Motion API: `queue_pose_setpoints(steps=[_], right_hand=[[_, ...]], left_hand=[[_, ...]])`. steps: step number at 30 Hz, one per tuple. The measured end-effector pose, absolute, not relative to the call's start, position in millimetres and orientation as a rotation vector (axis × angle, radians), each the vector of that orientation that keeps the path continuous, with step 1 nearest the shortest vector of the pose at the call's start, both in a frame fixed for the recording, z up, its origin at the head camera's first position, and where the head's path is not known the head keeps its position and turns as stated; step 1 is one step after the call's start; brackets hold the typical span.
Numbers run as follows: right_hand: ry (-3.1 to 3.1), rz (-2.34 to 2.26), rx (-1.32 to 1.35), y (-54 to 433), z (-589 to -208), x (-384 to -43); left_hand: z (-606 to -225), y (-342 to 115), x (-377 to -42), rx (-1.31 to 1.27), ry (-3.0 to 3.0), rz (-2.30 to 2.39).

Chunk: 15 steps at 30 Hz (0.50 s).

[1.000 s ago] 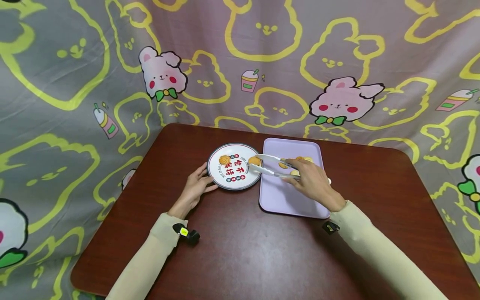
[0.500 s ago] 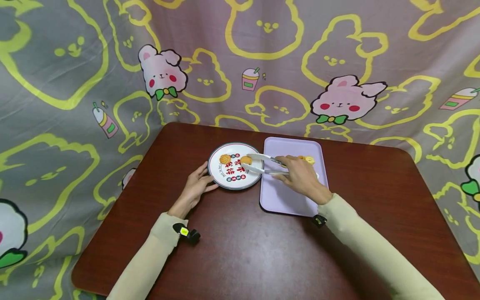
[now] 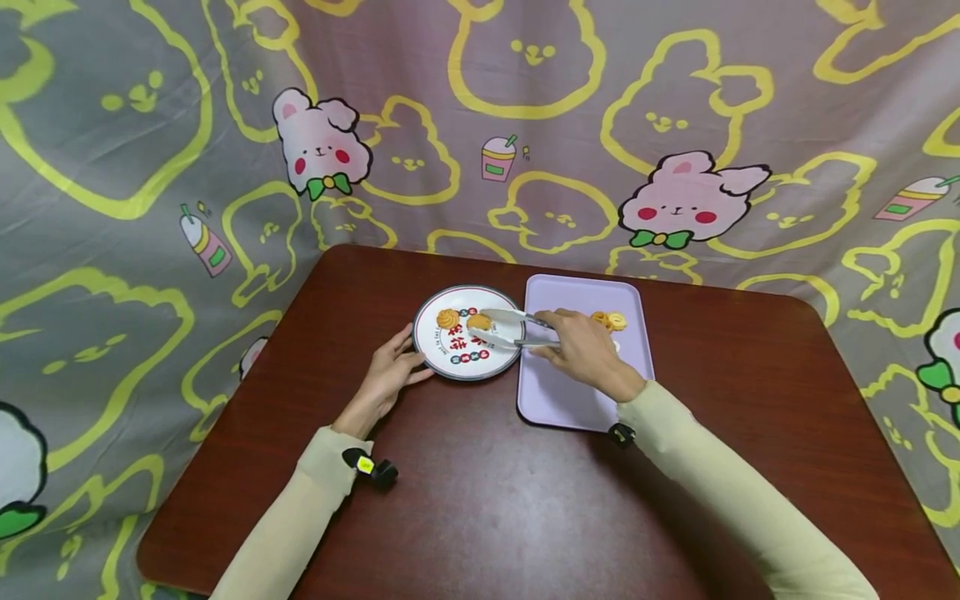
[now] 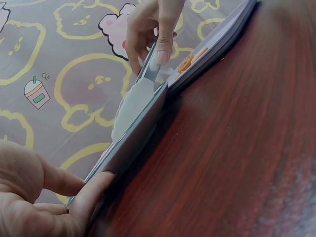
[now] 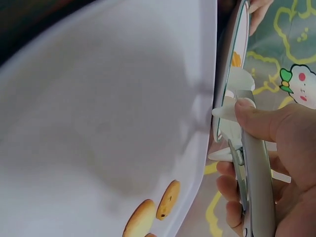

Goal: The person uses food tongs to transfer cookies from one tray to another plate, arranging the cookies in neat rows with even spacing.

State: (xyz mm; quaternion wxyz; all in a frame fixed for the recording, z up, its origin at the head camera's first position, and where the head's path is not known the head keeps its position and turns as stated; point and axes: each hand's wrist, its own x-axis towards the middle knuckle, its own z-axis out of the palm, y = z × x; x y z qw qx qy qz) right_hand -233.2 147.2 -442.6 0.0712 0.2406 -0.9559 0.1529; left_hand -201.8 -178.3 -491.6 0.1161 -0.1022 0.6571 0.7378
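My left hand grips the left rim of a round white plate with red lettering and a dark edge. A swirled cookie lies on the plate's upper left. In my right hand I hold metal tongs with white tips, reaching leftward over the plate. Another round cookie sits between the tong tips, right beside the swirled one. From the left wrist view, the tong head overlaps the plate and hides its cookies.
A lilac tray stands just right of the plate. Several cookies lie toward its far right, partly hidden by my right hand in the head view. All this is on a dark brown table, with a patterned curtain behind.
My right hand and the tongs have moved left from over the tray, taking the round cookie from the plate's right rim to its middle. My left hand stays at the rim.
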Motion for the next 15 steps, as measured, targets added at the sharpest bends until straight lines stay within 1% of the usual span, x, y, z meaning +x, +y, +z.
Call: queue_pose_setpoints(steps=[15], right_hand=[[-2.918,0.478,0.724,138.4,-439.4,-243.3]], left_hand=[[-493.3,-177.0,-201.8,-0.298,1.934,2.167]])
